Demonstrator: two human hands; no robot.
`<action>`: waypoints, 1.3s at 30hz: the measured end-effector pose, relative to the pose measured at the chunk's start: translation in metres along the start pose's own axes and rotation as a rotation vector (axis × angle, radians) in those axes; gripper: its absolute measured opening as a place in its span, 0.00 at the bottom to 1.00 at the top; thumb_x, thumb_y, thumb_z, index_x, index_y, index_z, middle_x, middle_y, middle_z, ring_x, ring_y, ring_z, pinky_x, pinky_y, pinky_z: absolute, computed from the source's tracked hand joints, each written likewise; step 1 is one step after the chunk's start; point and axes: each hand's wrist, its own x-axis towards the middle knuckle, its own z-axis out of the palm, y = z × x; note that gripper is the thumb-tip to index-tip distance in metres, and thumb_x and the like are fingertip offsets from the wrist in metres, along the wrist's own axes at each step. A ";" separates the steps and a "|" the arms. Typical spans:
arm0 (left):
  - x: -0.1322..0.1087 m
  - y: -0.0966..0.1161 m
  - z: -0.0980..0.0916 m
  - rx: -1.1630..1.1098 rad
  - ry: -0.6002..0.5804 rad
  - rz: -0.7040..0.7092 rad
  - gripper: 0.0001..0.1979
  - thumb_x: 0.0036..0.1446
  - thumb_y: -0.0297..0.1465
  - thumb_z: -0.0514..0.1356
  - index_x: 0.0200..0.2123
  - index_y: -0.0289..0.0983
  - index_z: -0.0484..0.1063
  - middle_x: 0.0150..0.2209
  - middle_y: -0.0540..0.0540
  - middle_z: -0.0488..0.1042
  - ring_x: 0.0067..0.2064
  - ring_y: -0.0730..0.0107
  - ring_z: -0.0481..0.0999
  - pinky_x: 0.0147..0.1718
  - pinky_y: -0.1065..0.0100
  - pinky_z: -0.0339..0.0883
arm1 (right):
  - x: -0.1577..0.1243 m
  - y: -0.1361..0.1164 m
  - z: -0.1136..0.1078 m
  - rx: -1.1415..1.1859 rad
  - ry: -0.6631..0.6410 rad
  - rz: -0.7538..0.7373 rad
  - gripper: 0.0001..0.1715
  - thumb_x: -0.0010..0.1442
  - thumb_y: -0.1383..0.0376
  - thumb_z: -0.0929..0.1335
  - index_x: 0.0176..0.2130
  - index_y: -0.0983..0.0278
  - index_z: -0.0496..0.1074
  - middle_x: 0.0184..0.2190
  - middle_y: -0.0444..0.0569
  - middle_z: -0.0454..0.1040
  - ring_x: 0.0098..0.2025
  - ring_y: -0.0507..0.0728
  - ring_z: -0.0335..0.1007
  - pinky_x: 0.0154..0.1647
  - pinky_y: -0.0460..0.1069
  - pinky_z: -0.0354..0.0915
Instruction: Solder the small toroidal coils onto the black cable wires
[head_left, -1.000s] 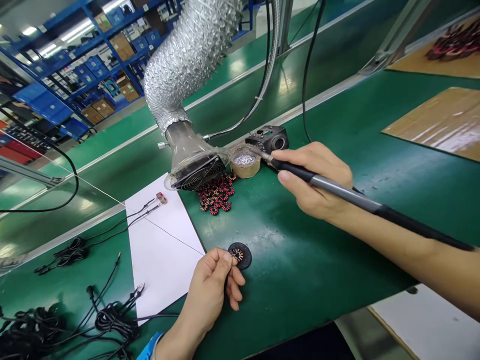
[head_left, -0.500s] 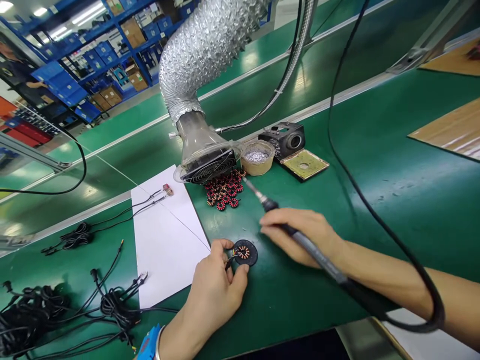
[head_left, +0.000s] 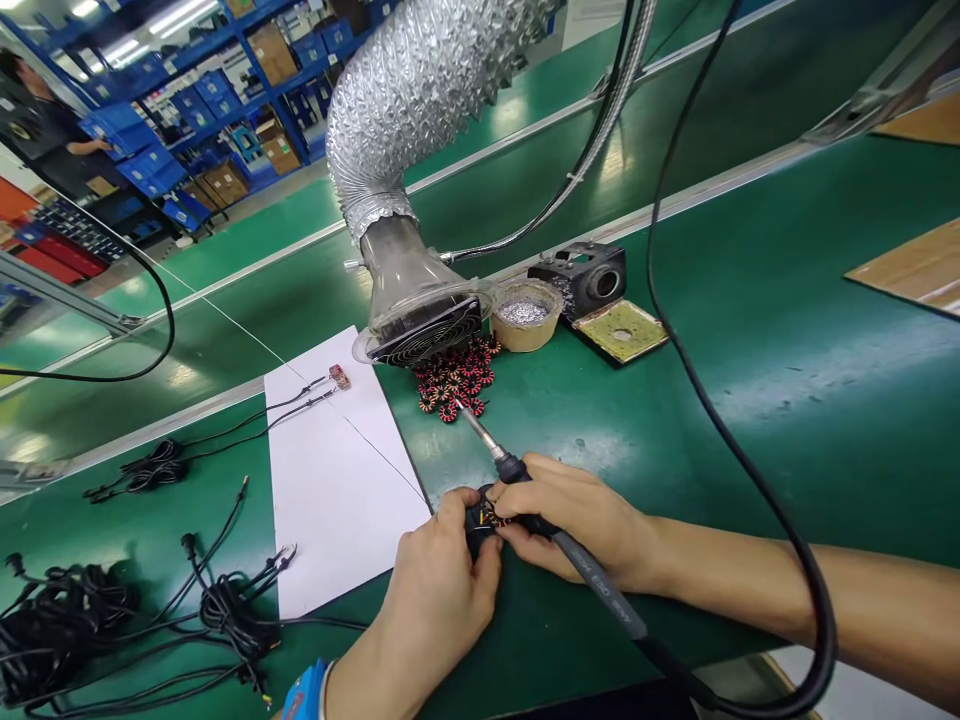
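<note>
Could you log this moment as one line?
left hand: gripping toroid coil | right hand: holding soldering iron

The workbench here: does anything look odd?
The wound ring coils stand out: they lie in a loose heap straight on the green mat, with no tray, beside the fume extractor's mouth, as if spilled.

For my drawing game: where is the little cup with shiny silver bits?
Find the big silver bendy hose ending at a black fan grille. Just right of it sits a small round tan tub. Only this tub holds shiny silver bits.
</note>
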 end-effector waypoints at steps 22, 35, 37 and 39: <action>-0.013 -0.010 -0.029 -0.495 0.181 0.109 0.10 0.63 0.36 0.55 0.37 0.36 0.71 0.20 0.55 0.58 0.21 0.77 0.55 0.21 0.74 0.50 | 0.036 -0.026 -0.008 0.486 -0.040 0.489 0.09 0.62 0.70 0.63 0.43 0.59 0.61 0.28 0.40 0.67 0.24 0.47 0.65 0.25 0.42 0.64; -0.013 -0.011 -0.032 -0.222 0.176 0.294 0.09 0.63 0.28 0.53 0.39 0.39 0.73 0.33 0.49 0.76 0.33 0.71 0.74 0.33 0.72 0.64 | 0.035 -0.025 -0.015 0.192 -0.143 0.224 0.12 0.64 0.72 0.63 0.46 0.59 0.62 0.30 0.41 0.71 0.29 0.48 0.67 0.32 0.42 0.64; -0.013 -0.012 -0.031 -0.207 0.162 0.298 0.09 0.63 0.27 0.52 0.39 0.39 0.72 0.34 0.48 0.77 0.34 0.71 0.75 0.34 0.72 0.64 | 0.035 -0.025 -0.014 0.190 -0.148 0.192 0.12 0.64 0.72 0.63 0.46 0.59 0.63 0.31 0.42 0.71 0.29 0.49 0.67 0.32 0.42 0.64; -0.013 -0.013 -0.030 -0.192 0.155 0.302 0.09 0.63 0.27 0.52 0.39 0.39 0.72 0.35 0.48 0.77 0.35 0.71 0.75 0.34 0.71 0.65 | 0.035 -0.026 -0.014 0.181 -0.156 0.156 0.12 0.64 0.73 0.63 0.46 0.59 0.63 0.31 0.42 0.71 0.30 0.49 0.67 0.33 0.43 0.64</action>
